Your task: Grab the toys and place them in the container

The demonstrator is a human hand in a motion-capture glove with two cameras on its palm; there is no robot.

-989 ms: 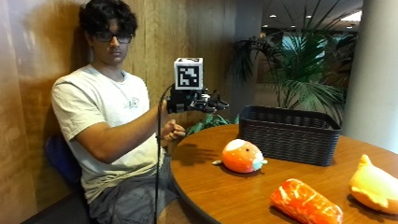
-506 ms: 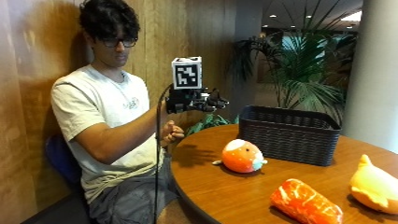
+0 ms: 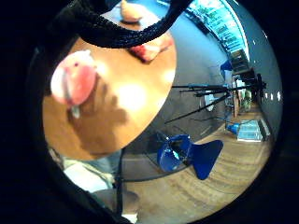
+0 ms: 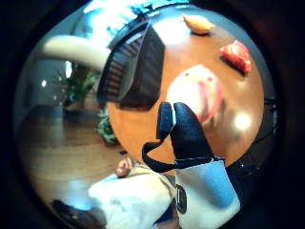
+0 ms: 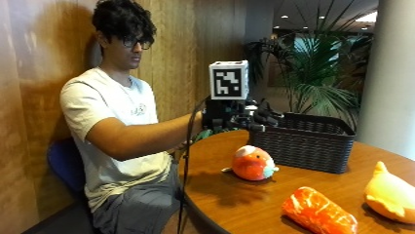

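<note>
**Inspector:** Gloved right hand (image 5: 256,118) was recorded raised above the table edge, over the near side of the round orange plush toy (image 5: 252,163) and apart from it. Nothing was in its hold. One black fingertip (image 4: 183,125) showed in the thumb-side palm view, roughly straight, and the fingers in the outside view reached forward loosely, so I logged the hand as relaxed and unclosed.

**Assistant:** And the bare hand?

**Inspector:** Not made out; the raised forearm hid that region.

**Assistant:** Location of the toys?

**Inspector:** All on the wooden table (image 5: 220,200). The round one sat nearest the person, just in front of the dark woven basket (image 5: 303,142) but not touching it. A long orange-and-white plush (image 5: 319,211) lay further toward the outside camera, and a yellow plush (image 5: 391,193) rested near the table's far edge. The basket appeared to hold none of them, though its interior was not fully visible.

**Assistant:** Handling assessment for the round toy?

**Inspector:** In my judgement it was light, soft and compressible, with a fabric surface unlikely to slip. No fragility concern. Its small side fins looked a poor purchase. I would advise a grasp from above across the widest part of the body, fingers one side and thumb opposite, allowing the stuffing to give.
</note>
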